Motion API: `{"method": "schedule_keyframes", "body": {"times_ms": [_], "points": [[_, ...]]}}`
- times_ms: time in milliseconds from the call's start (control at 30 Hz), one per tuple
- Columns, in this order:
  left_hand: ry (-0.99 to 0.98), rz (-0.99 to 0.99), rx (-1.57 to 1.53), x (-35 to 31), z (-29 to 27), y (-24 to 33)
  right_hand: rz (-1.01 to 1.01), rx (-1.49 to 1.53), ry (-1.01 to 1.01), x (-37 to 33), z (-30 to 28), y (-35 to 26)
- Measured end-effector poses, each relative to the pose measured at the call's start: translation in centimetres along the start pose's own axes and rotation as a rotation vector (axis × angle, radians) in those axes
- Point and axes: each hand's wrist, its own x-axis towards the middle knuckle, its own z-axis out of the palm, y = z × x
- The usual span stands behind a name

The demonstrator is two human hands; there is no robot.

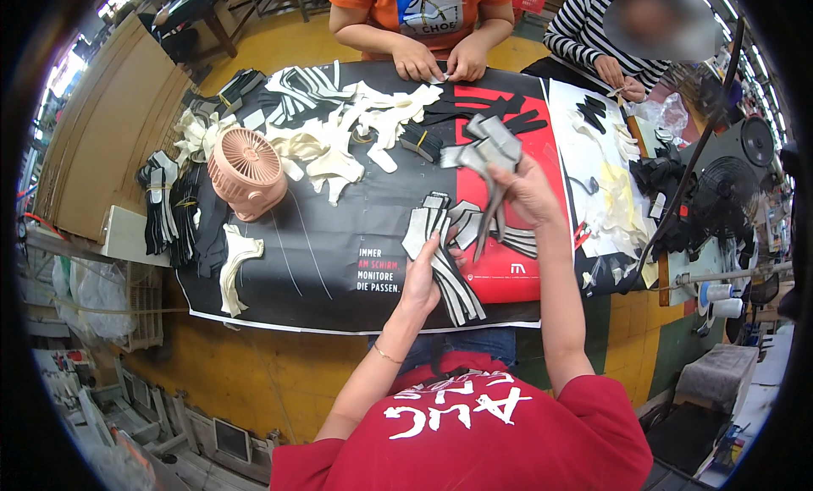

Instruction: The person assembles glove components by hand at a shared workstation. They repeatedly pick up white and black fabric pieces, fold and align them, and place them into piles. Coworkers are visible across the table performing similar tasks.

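My left hand (421, 279) is closed around a fan of grey-and-black striped fabric pieces (456, 288) over the near part of the table. To the right and higher, my right hand (529, 195) grips a bunch of grey fabric pieces (489, 148), one long strip of which hangs down toward the left hand. More striped pieces (518, 239) show between the hands, partly behind the hanging strip. Past the right hand's bunch lies a banded bundle of black pieces (421, 140).
A pink fan (248, 171) stands at left, near cream fabric pieces (334, 148) and banded dark bundles (161, 186). Across the table a person in orange (423, 25) handles small pieces; another in stripes (584, 34) works at right. A large printed sheet (339, 245) covers the tabletop.
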Motion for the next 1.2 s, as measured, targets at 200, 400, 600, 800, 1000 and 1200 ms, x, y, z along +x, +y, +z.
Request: {"method": "schedule_keyframes", "body": {"times_ms": [200, 400, 600, 800, 1000, 1200], "points": [[0.027, -0.05, -0.012, 0.0, 0.0, 0.1, 0.026, -0.31, -0.171, -3.9, -2.3, -5.5], [0.141, 0.124, -0.004, -1.1, -0.4, 1.4, -0.098, -1.313, -0.19, -4.1, -0.5, 1.1], [0.289, 0.321, 0.057, -3.3, -2.3, 4.7, 0.052, -1.388, 0.027, -5.0, -0.5, 3.0], [0.302, 0.269, 0.013, -3.4, -2.7, 4.8, 0.085, -1.317, 0.048, -5.6, 1.4, 3.1], [0.327, 0.293, 0.057, -4.0, -2.2, 3.9, -0.072, -1.229, 0.01, -5.5, 2.1, 1.4], [0.342, 0.303, 0.077, -4.0, -2.3, 4.0, -0.037, -1.413, -0.232, -5.1, 1.9, 2.5]]}}
